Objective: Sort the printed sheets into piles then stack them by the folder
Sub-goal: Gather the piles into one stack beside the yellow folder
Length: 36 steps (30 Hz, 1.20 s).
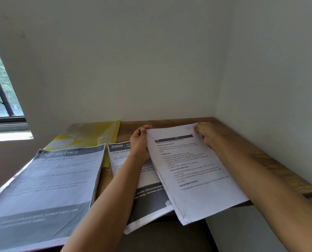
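At the far left a thick pile headed "DRESSING TABLE" lies squared on the bench, its near end overhanging the front edge. It looks like one sorted group. Just behind it, partly under its far corner, lies the yellow folder. It is flat and translucent, with pale shapes showing through, but I cannot tell what is inside.

Next comes the middle pile, headed "Wash baby bottle". It is less tidy, skewed, and crossed by the left forearm.

The left hand takes the upper left corner of the held sheets, its grip pinching them with the thumb on top. The right hand pinches the upper right corner the same way. Holding both top corners probably keeps this text-heavy set together and readable while its pile is chosen. The set overlaps the middle pile's right side, and I cannot tell whether it is lifted or resting.
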### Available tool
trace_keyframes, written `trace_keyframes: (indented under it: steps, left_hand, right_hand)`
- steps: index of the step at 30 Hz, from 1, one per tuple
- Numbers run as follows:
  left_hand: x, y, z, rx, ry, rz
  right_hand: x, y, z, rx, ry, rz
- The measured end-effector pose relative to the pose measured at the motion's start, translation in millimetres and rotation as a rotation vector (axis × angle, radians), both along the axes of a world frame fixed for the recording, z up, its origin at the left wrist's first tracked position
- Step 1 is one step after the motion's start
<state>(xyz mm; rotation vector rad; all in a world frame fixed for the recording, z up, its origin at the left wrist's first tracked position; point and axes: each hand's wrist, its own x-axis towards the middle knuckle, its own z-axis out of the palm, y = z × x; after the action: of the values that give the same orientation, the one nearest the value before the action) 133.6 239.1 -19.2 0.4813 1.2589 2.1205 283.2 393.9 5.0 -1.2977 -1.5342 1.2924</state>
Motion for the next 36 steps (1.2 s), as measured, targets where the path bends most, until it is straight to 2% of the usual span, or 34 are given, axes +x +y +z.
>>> trace_keyframes:
  steps: [7, 11, 13, 15, 16, 19, 23, 27, 31, 36]
  left_hand:
    - [2, 4, -4, -0.107, 0.116, 0.065]
    - [1, 6, -9, -0.109, 0.134, 0.102]
    - [1, 7, -11, -0.118, 0.13, 0.12]
    - [0, 8, -12, -0.127, 0.128, 0.134]
    - [0, 9, -12, -0.131, 0.128, 0.14]
    - [-1, 12, -14, -0.143, 0.117, 0.161]
    - [0, 14, -15, -0.151, 0.115, 0.188]
    - [0, 15, -17, -0.167, 0.141, 0.223]
    - [1, 14, -15, -0.161, 0.146, 0.207]
    - [0, 14, -17, -0.185, 0.173, 0.219]
  right_hand:
    - [-10, 9, 6, 0.104, -0.213, 0.02]
    - [-11, 12, 8, 0.073, -0.324, 0.057]
    - [-13, 12, 11, 0.088, -0.438, 0.071]
    - [-18, 10, 16, 0.235, -0.521, 0.042]
    - [-22, 10, 19, 0.352, -0.503, 0.045]
    - [-45, 2, 21, 0.606, -0.383, 0.253]
    - [-87, -6, 16, 0.683, -0.489, 0.555]
    - [-117, -6, 10, 0.661, -0.581, 0.709]
    - [-135, -7, 7, 0.693, -0.678, 0.763]
    - [-138, -4, 5, 0.728, -0.749, 0.646]
